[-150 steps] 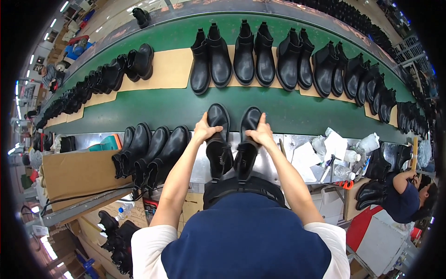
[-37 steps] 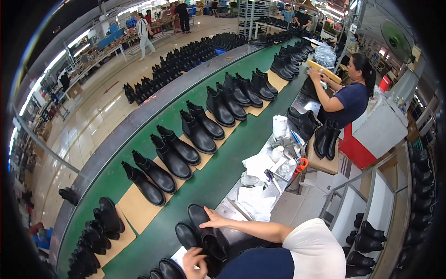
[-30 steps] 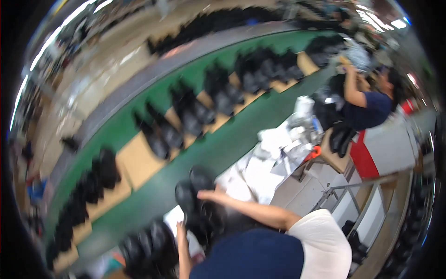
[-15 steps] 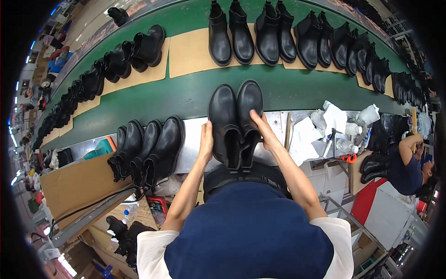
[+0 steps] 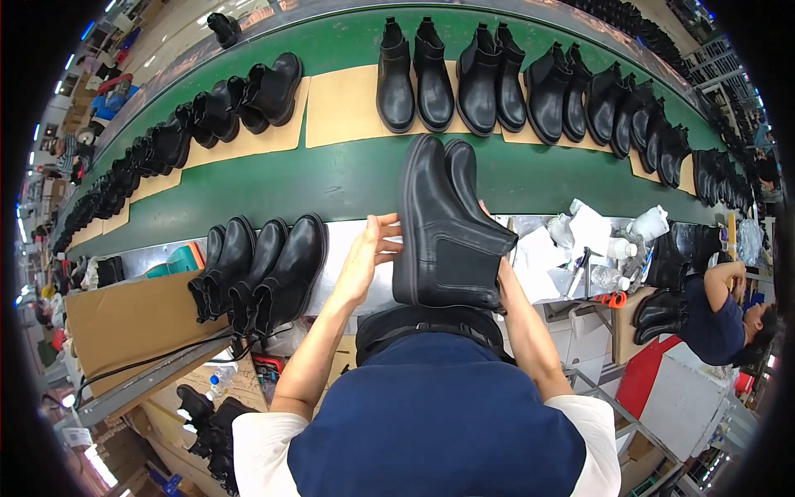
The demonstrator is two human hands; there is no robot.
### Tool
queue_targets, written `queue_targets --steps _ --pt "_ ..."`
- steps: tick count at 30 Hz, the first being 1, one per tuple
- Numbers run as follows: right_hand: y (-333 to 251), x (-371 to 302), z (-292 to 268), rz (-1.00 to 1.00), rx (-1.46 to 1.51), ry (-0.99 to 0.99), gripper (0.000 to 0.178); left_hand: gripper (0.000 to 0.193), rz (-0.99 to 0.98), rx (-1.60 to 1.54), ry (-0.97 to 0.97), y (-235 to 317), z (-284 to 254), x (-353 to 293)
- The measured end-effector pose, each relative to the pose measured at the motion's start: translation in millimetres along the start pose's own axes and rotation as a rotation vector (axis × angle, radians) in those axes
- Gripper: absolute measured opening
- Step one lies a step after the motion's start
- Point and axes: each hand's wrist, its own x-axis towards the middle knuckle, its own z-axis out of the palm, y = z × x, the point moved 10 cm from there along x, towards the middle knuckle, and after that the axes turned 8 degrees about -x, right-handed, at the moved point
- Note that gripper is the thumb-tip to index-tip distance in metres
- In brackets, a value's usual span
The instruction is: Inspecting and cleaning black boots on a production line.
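Because the pair of black Chelsea boots (image 5: 439, 199) leans with one boot in front of the other, the nearer could slide off its mate if support from the far side loosens. Smooth leather against smooth leather would be the likely cause, and rubbing there might scuff the finish. A tilt toward the left could also swing the nearer heel down onto the metal bench edge (image 5: 343, 240), since little appears to brace the sole on that side. Toes tipping forward might knock the standing boots (image 5: 395, 83) on the cardboard sheets (image 5: 344, 108).

The pair sits in front of the torso, between the hands, toes pointing away over the green work surface (image 5: 348, 186), the nearer boot's elastic side panel facing up. The left hand (image 5: 364, 255) is raised beside the sole, palm turned inward, fingers spread and grasping nothing; whether the fingertips touch the sole edge, I cannot tell. The right hand (image 5: 506, 280) reaches up behind the shafts, mostly hidden, with a fingertip showing past the farther boot; how its fingers close there, I cannot tell. Both forearms angle inward from the lower edge.
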Motion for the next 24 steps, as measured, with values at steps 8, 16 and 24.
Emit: queue_targets --steps 8,16,24 --pt "-86 -58 65 -0.538 -0.815 0.355 0.080 0.081 -0.399 -0.916 -0.166 -106 -5 61" --pt "-106 -83 107 -1.009 -1.086 0.450 0.062 0.074 -0.204 -1.071 -0.115 -84 21 72" --pt "-107 -89 93 -1.135 -0.977 0.468 0.062 0.049 0.529 -0.134 0.355 -16 -30 46"
